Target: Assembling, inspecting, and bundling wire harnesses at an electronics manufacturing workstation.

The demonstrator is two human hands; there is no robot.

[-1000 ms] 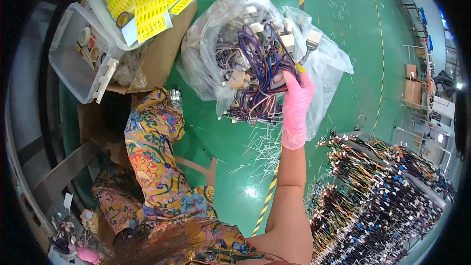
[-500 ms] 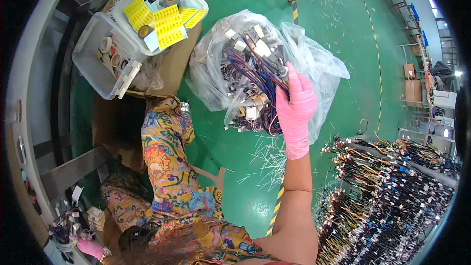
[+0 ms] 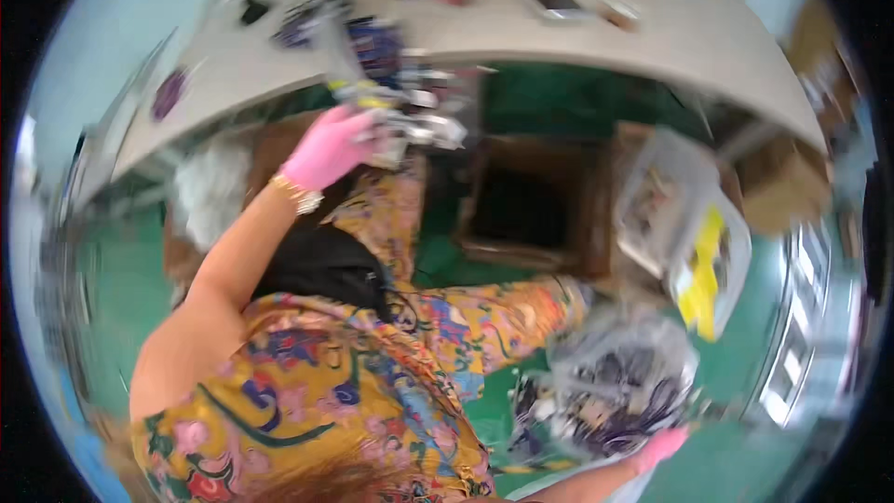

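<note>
Packages around the floor and bench, all blurred

We see a clear plastic bag [image 3: 615, 391] of wires on the green floor, an open brown cardboard box [image 3: 531, 205] under the bench [image 3: 596, 37], and a clear plastic bin [image 3: 694, 242] holding yellow labels [image 3: 703, 279] to its right.

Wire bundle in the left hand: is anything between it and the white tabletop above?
Nothing visible is. The left hand holds the wire bundle right at the front edge of the white tabletop, overlapping it. The open brown box sits lower and to the right, off that path. The picture is blurred, so small obstacles could be missed.
</note>
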